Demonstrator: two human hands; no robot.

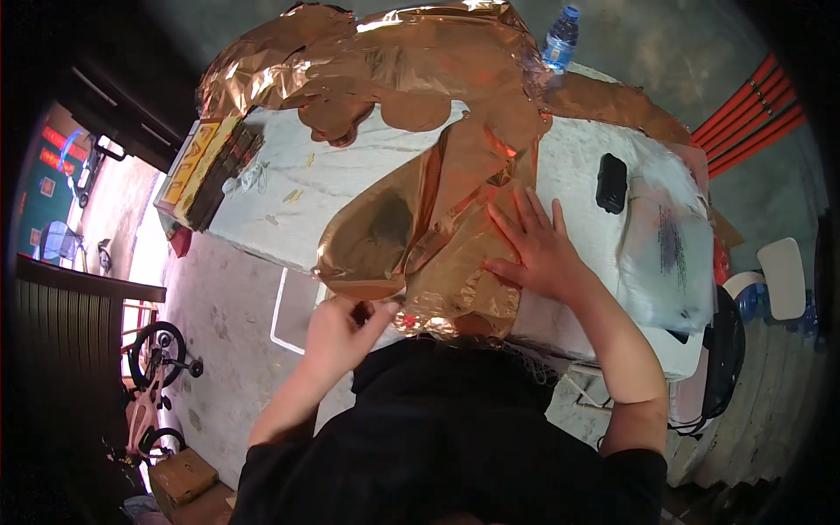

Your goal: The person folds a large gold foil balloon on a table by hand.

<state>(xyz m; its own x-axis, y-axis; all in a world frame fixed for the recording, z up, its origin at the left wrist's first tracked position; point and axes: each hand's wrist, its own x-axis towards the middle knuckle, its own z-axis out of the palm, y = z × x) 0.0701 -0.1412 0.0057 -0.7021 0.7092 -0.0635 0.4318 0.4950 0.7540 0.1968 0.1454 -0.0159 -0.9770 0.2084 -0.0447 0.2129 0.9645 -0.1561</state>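
A stack of flat boxes (208,169) is seen at the table's (367,149) left end. A black case (611,182) and clear plastic bag (669,254) are laid rightward. A water bottle (560,38) is stood beyond.

The foil balloon (420,236) hides much of the table (289,188); the left hand (337,328) fingertips are curled from view.

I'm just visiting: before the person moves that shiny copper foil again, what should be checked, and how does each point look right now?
1. Right hand flat on the copper foil shape: ok.
2. Left hand pinching the foil's near edge: ok, though what its fingers hold is too small to tell.
3. Foil lying on the white table: not ok, the near part overhangs.
4. Black device apart from the foil: ok.
5. Water bottle upright: cannot tell.
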